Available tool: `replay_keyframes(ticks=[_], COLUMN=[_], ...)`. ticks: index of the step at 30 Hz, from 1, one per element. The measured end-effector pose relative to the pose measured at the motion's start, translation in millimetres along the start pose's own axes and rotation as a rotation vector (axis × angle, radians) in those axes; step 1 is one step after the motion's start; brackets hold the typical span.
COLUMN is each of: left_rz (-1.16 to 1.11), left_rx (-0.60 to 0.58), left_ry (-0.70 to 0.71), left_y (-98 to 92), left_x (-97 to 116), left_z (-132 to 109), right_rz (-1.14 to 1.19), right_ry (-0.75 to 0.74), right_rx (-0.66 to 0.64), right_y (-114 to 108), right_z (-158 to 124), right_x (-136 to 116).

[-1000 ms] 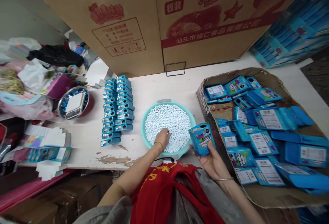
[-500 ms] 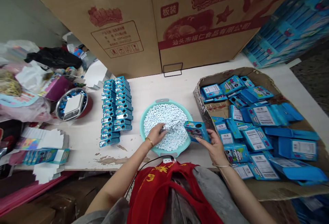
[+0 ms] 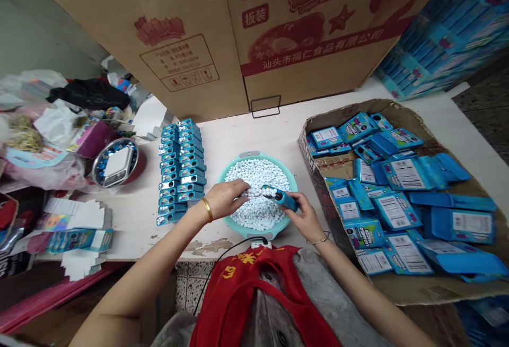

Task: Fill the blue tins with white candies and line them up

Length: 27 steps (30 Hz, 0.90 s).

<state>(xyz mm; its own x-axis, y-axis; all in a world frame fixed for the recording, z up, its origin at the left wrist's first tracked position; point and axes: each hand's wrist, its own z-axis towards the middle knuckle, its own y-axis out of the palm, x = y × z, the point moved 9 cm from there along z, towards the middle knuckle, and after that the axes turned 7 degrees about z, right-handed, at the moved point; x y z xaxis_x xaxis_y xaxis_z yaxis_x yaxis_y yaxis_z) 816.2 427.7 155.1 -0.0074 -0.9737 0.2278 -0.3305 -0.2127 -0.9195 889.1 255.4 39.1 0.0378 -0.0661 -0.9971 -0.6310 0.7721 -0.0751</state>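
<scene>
The right hand [image 3: 304, 217] pinches a light, stiff-looking blue case [image 3: 280, 199] by its end, over the teal basin [image 3: 258, 155] near the bench's [image 3: 246, 135] front edge. The left hand's [image 3: 225, 200] fingers press together on small, likely slippery white candies [image 3: 258, 172] in the basin.

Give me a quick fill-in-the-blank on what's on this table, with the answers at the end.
The left hand presses into white pellets in a plastic basin coloured ____. The right hand holds a small blue tin, and more tins stand on the table in ____ columns. Flat blue packets lie in a ____ tray right of the basin. The bangle on the left wrist is ____ coloured.

Answers: teal, two, cardboard, gold.
</scene>
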Motion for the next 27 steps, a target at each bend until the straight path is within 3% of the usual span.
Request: replay_keyframes(ticks=[9, 16, 19, 21, 25, 27], left_rz=[0.284, 0.371, 0.274, 0.171, 0.123, 0.105], left_rx=[-0.199, -0.139, -0.055, 0.007, -0.046, -0.093], left_ry=[0.003, 0.012, 0.010, -0.047, -0.300, -0.348], left_y=[-13.4, -19.8, -11.1, 3.9, 66.6, 100.9], left_x=[24.2, 36.2, 12.8, -19.0, -93.5, -107.3], left_z=[18.7, 14.7, 11.0, 9.4, 15.0, 26.3], right_rz=[-0.123, -0.141, -0.139, -0.133, -0.095, -0.079], right_ry=[-0.108, -0.131, -0.130, -0.136, -0.125, -0.083], right_rx=[0.000, -0.018, -0.014, -0.001, 0.052, 0.108], right_y=[1.9, 8.5, 8.1, 5.8, -2.9, -10.2], right_z=[2.7, 5.2, 6.5, 7.4, 9.0, 9.6], right_x=[-1.0, 4.6, 8.9, 10.9, 11.9, 13.2])
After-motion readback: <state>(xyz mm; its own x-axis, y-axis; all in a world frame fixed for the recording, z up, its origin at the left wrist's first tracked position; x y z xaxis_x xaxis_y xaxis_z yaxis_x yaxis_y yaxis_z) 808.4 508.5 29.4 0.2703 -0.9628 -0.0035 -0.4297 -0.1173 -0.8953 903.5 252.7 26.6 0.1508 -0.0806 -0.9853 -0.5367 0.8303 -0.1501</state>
